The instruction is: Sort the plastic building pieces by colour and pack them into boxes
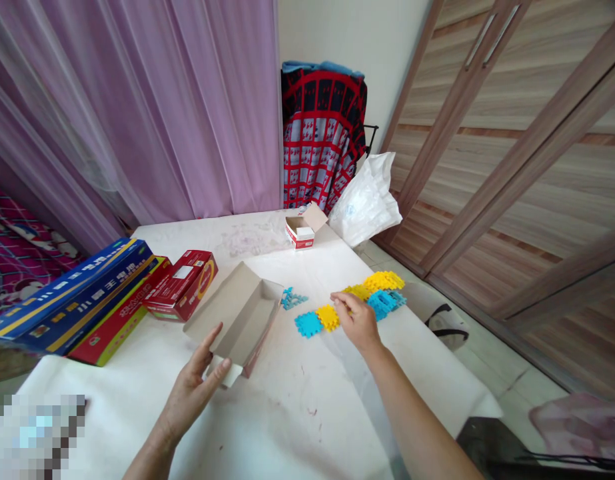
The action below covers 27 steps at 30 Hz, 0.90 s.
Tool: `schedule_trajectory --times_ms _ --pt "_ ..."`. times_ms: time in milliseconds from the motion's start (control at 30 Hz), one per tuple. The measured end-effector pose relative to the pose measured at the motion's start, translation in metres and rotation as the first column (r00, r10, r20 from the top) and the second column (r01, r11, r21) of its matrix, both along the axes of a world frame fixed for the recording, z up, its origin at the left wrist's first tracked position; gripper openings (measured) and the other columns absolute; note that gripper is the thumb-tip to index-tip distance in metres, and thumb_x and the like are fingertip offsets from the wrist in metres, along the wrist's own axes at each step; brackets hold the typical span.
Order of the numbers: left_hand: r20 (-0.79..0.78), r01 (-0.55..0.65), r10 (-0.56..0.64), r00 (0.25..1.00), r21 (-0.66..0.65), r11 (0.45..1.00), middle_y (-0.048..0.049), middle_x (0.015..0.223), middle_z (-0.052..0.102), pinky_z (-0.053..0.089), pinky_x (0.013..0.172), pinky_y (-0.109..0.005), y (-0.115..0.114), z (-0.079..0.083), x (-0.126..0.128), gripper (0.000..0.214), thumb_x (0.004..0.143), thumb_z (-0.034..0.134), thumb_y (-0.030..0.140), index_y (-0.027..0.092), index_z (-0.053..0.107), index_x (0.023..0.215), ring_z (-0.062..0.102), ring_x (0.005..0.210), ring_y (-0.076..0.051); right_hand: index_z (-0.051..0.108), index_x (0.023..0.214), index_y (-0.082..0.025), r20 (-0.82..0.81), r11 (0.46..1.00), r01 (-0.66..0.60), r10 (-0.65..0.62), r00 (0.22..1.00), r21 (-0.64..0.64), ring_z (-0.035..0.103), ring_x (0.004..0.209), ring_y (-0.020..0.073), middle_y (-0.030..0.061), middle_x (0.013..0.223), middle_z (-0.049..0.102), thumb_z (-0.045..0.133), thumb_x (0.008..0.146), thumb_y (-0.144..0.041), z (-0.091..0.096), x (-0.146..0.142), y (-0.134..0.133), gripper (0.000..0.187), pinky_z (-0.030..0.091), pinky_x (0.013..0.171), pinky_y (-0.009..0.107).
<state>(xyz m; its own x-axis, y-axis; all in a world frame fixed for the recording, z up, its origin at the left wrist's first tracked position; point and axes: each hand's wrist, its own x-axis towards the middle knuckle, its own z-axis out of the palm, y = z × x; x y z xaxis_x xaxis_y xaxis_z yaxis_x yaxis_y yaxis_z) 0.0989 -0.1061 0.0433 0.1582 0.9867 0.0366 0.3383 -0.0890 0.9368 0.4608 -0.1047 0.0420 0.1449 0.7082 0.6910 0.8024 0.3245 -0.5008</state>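
Observation:
An open cardboard box, grey inside with its lid folded back, lies left of the middle of the table. My left hand is at the box's near end, thumb and fingers apart by a small end flap. Interlocking plastic pieces lie to the right: a flat blue square, a yellow square joined beside it, a yellow stack and a blue stack. Over them is my right hand, its fingers curled together; what they hold, if anything, is hidden. Small blue pieces lie beside the box.
Long blue boxes and red boxes stand at the left of the white table. A small open carton sits at the far edge, near a white plastic bag. Wooden wardrobe doors line the right side.

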Motion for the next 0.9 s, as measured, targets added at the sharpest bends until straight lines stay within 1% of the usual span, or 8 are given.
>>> schedule_trajectory --times_ms 167,300,367,433,567,633,733,900 --pt "-0.073 -0.001 0.009 0.997 0.105 0.994 -0.0070 0.147 0.048 0.044 0.106 -0.045 0.008 -0.005 0.006 0.072 0.082 0.059 0.054 0.027 0.039 0.146 0.049 0.131 -0.028 0.071 0.098 -0.021 0.112 0.983 0.060 -0.080 0.990 0.171 0.069 0.085 0.0185 0.0060 0.090 0.075 0.048 0.090 -0.014 -0.034 -0.021 -0.021 0.025 0.055 0.080 0.032" --pt "-0.118 -0.034 0.052 0.992 0.148 0.988 -0.0130 0.150 0.041 0.049 0.098 -0.046 0.008 -0.012 0.011 0.081 0.086 0.054 0.053 0.027 0.018 0.154 0.057 0.120 -0.028 0.070 0.101 -0.020 0.188 0.983 0.025 -0.060 0.980 0.183 0.066 0.091 0.0197 0.0062 0.096 0.074 0.048 0.089 -0.010 -0.043 -0.025 -0.020 0.027 0.053 0.085 0.036" --pt "-0.124 -0.040 0.070 0.990 0.229 0.973 -0.0159 0.156 0.029 0.047 0.101 -0.047 0.005 -0.015 0.015 0.091 0.084 0.058 0.052 0.025 0.007 0.155 0.048 0.131 -0.030 0.069 0.103 -0.020 0.202 0.983 0.010 -0.048 0.978 0.185 0.065 0.093 0.0199 0.0066 0.099 0.073 0.048 0.089 -0.010 -0.042 -0.027 -0.020 0.027 0.052 0.087 0.037" --pt "-0.180 -0.086 0.162 0.970 0.373 0.924 -0.0182 0.160 0.016 0.039 0.107 -0.051 0.001 -0.015 0.019 0.097 0.081 0.062 0.052 0.023 0.005 0.155 0.028 0.144 -0.034 0.068 0.106 -0.019 0.210 0.982 -0.009 -0.031 0.977 0.187 0.064 0.096 0.0200 0.0075 0.101 0.072 0.049 0.089 -0.010 -0.039 -0.031 -0.021 0.027 0.051 0.089 0.037" --pt "-0.419 -0.101 0.413 0.809 0.592 0.799 -0.0184 0.162 -0.010 0.018 0.115 -0.059 -0.008 -0.003 0.023 0.090 0.079 0.063 0.053 0.019 0.023 0.152 -0.002 0.149 -0.038 0.068 0.110 -0.018 0.240 0.984 -0.071 0.030 0.970 0.164 0.062 0.103 0.0211 0.0094 0.108 0.070 0.049 0.089 -0.012 -0.036 -0.044 -0.025 0.029 0.048 0.094 0.039" --pt "-0.541 -0.045 0.465 0.701 0.617 0.785 -0.0194 0.162 -0.006 0.010 0.115 -0.062 -0.011 0.009 0.024 0.081 0.081 0.061 0.055 0.016 0.035 0.147 -0.003 0.149 -0.039 0.068 0.110 -0.019 0.262 0.987 -0.097 0.060 0.963 0.130 0.061 0.104 0.0212 0.0090 0.110 0.069 0.048 0.089 -0.013 -0.036 -0.049 -0.027 0.030 0.048 0.094 0.039" --pt "-0.684 0.062 0.441 0.581 0.577 0.815 -0.0222 0.160 0.013 0.003 0.115 -0.063 -0.013 0.030 0.026 0.074 0.079 0.059 0.060 0.012 0.050 0.136 0.005 0.148 -0.040 0.069 0.110 -0.021 0.271 0.990 -0.105 0.077 0.960 0.090 0.061 0.105 0.0213 0.0083 0.111 0.069 0.046 0.090 -0.014 -0.039 -0.051 -0.028 0.031 0.048 0.094 0.040" --pt "-0.763 0.156 0.368 0.532 0.515 0.843 -0.0244 0.154 0.031 0.009 0.118 -0.057 -0.011 0.061 0.050 0.084 0.075 0.060 0.067 0.008 0.054 0.134 0.018 0.147 -0.040 0.069 0.112 -0.022 0.243 0.990 -0.107 0.082 0.966 0.092 0.061 0.106 0.0220 0.0088 0.112 0.069 0.046 0.091 -0.016 -0.044 -0.048 -0.026 0.031 0.049 0.095 0.042"
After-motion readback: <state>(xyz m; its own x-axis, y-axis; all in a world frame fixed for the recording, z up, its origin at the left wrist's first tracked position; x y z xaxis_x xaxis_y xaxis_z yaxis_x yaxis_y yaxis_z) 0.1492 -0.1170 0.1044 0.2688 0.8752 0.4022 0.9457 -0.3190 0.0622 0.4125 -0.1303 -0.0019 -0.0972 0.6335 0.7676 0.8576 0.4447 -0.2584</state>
